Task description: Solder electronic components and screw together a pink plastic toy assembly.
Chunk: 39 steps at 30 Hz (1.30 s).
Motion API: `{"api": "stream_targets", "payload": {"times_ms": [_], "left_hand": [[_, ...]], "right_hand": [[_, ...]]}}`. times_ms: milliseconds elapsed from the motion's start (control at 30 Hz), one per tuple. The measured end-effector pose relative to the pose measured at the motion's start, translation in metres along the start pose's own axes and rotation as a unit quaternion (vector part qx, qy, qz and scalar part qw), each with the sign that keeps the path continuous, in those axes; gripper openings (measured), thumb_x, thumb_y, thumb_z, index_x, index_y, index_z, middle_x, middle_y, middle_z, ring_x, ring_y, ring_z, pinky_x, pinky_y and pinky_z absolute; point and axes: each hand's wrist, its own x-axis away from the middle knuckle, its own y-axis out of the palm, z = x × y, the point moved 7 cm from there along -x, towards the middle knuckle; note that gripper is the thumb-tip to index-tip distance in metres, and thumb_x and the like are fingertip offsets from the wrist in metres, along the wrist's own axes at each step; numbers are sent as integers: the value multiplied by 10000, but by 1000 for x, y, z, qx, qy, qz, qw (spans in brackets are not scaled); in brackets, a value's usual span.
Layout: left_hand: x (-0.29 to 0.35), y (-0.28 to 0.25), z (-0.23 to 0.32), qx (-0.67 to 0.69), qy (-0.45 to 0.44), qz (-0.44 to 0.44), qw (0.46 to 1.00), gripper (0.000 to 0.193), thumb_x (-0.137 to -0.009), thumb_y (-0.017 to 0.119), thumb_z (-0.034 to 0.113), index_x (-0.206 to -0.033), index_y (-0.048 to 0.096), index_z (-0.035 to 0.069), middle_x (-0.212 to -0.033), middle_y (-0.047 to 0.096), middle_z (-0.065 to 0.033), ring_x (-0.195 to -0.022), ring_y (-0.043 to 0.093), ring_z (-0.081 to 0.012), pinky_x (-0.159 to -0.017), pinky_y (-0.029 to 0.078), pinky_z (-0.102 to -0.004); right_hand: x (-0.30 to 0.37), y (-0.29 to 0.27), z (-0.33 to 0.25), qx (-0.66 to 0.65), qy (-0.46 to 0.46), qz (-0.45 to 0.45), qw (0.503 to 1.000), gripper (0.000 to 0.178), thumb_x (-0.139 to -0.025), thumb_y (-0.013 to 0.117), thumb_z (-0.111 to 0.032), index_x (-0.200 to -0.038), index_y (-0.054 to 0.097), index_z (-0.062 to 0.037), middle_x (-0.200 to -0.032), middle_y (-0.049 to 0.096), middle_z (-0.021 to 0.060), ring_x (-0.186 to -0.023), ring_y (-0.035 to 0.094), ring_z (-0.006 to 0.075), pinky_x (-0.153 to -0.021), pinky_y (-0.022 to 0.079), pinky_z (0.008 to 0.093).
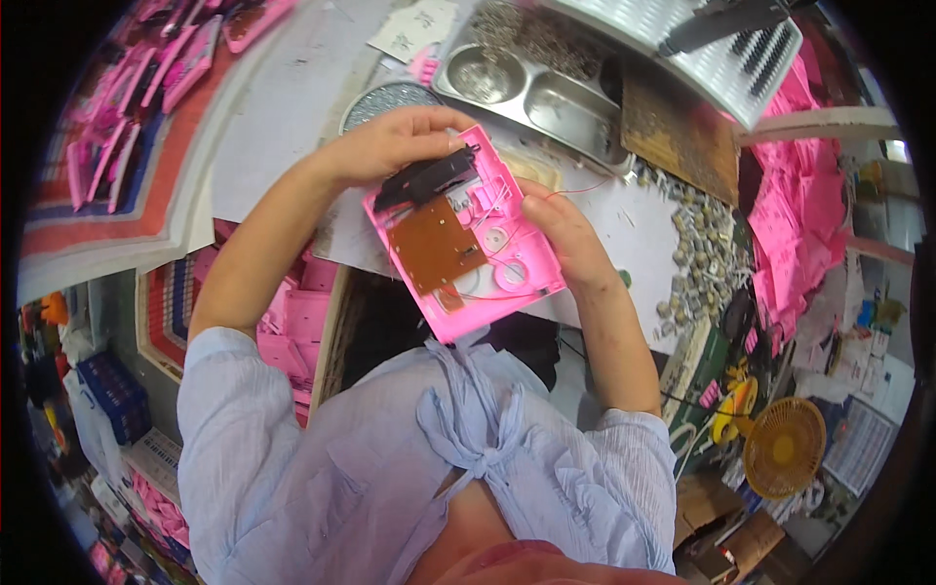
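Observation:
Above the table's near edge I hold a bright pink plastic housing (pixel 444 320), tilted, with its hollow inside facing up. My left hand (pixel 414 144) is closed on its upper left edge, beside a black plastic part (pixel 427 181) that lies in the housing. My right hand (pixel 568 234) grips the right side, with fingers partly hidden behind the wall. A brown circuit board (pixel 434 246) covers the left part of the inside. Thin red wires (pixel 507 259) run across the housing, and one loops out past my right hand. Round openings show in the pink plastic.
Beyond my hands stand a round dish (pixel 345 121) of small metal pieces and a steel compartment tray (pixel 531 76). Small metal parts (pixel 702 253) lie heaped at right, near pink pieces (pixel 795 205). Pink assemblies lie on a striped cloth (pixel 161 229) at left. A yellow fan (pixel 785 447) is lower right.

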Motion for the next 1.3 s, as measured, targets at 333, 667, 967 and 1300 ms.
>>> {"api": "stream_targets", "payload": {"times_ms": [333, 667, 967, 1300], "left_hand": [[30, 85, 10, -504, 213, 116, 829, 286, -850, 749, 168, -1094, 655, 54, -1114, 655, -123, -1019, 633, -300, -842, 522, -385], [53, 97, -39, -537, 221, 25, 814, 394, -746, 811, 159, -1095, 654, 68, -1158, 635, -99, -1036, 606, -325, -935, 466, -439], [27, 133, -30, -580, 200, 164, 773, 334, -796, 771, 239, -1069, 662, 80, -977, 571, -72, -903, 569, -281, -902, 388, -436], [69, 130, -43, -552, 323, 96, 763, 205, -756, 759, 185, -945, 704, 128, -899, 631, -6, -833, 617, -201, -732, 445, -380]], "right_hand": [[55, -13, -8, 614, -265, 313, 674, 423, -878, 683, -76, -1301, 663, -74, -1026, 633, 155, -949, 551, 314, -846, 473, 406], [46, -20, -1, 676, -262, 281, 629, 351, -863, 666, -69, -1211, 703, -88, -1156, 605, 159, -1062, 490, 353, -917, 425, 438], [100, 53, -2, 488, -316, -28, 813, 330, -813, 654, 4, -1141, 690, -19, -897, 656, 125, -764, 577, 344, -745, 494, 440], [48, 36, 5, 676, -297, 44, 673, 259, -801, 747, -194, -1032, 727, -76, -946, 637, 56, -967, 583, 273, -887, 432, 443]]}}
